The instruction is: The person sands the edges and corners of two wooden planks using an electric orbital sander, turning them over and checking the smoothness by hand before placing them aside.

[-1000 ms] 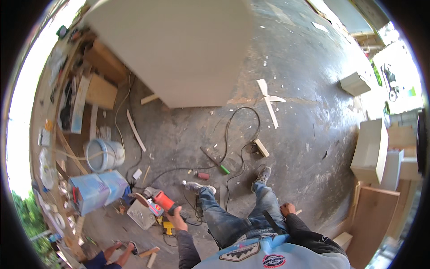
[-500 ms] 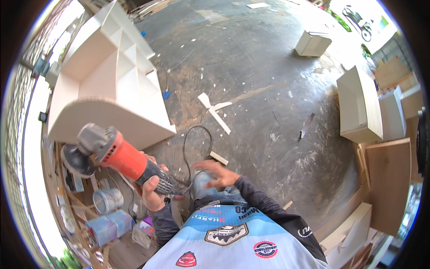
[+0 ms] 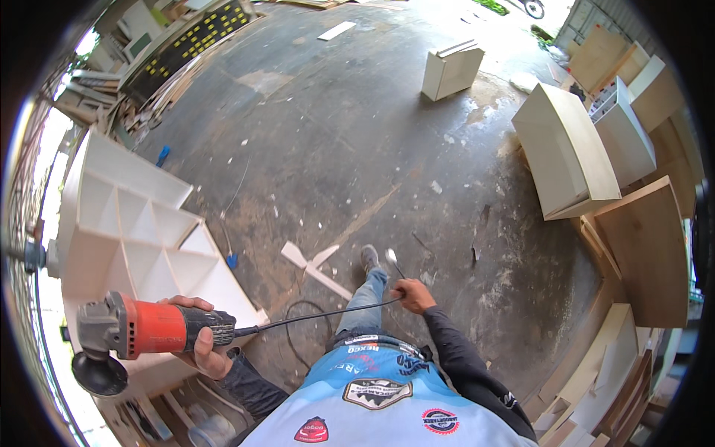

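A red angle grinder [image 3: 155, 328] with a grey head and a dark round disc or cup lies level in my left hand [image 3: 205, 356]. My fingers and thumb wrap its black rear handle. From that end a black power cord [image 3: 320, 312] runs taut across my front. My right hand [image 3: 414, 296], out ahead of my right side, is closed on this cord. A short end sticks out past my fist, with a small pale tip that may be the plug. More of the cord hangs in a loop by my leg.
A white shelf unit [image 3: 130, 237] with several compartments stands at the left, close behind the grinder. Pale wood offcuts [image 3: 322, 277] lie crossed on the concrete floor ahead. Pale box cabinets [image 3: 564, 156] and a brown panel [image 3: 645, 257] line the right. A small box [image 3: 452, 72] stands farther off.
My right hand has moved out to the right and closed on the cord, which is now stretched. The grinder has turned level and shifted lower left. My view has swung, and one foot now shows ahead.
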A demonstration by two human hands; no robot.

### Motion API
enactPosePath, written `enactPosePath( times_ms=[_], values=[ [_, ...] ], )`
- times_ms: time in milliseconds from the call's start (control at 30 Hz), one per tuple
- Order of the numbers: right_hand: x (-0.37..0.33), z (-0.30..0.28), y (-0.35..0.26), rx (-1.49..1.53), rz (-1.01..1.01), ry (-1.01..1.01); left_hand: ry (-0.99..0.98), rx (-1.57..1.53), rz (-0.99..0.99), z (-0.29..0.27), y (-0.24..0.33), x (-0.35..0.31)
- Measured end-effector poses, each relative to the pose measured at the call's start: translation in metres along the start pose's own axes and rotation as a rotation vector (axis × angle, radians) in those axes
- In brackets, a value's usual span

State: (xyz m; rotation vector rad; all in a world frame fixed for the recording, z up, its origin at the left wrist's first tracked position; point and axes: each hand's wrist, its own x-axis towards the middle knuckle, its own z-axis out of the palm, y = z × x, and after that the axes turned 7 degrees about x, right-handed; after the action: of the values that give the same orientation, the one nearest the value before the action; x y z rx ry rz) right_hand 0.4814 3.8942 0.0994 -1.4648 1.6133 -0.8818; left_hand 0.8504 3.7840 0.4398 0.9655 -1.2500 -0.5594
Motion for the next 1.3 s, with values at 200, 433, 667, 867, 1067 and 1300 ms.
enactPosePath(
  times_ms=[200, 433, 667, 867, 1067, 1300],
  values=[
    [0.058, -0.111, 0.058, -0.255, 0.343, 0.224, 0.03, -0.132, -0.161, 0.13, -0.07, 0.12],
    [0.124, -0.16, 0.128, -0.568, 0.638, 0.399, -0.012, -0.178, -0.339, 0.249, -0.166, 0.23],
    [0.313, -0.262, 0.236, -0.583, 0.96, 0.15, 0.006, -0.357, -0.415, 0.42, -0.279, 0.343],
    [0.654, -0.345, 0.158, -0.626, 0.771, 0.031, 0.038, -0.214, -0.489, 0.509, -0.328, 0.449],
    [0.968, -0.411, 0.202, -0.066, 0.373, 0.368, 0.049, -0.234, -0.601, 0.576, -0.416, 0.528],
    [1.192, -0.411, 0.217, 0.138, 0.266, 0.38, 0.11, -0.235, -0.654, 0.654, -0.544, 0.682]
  ],
)
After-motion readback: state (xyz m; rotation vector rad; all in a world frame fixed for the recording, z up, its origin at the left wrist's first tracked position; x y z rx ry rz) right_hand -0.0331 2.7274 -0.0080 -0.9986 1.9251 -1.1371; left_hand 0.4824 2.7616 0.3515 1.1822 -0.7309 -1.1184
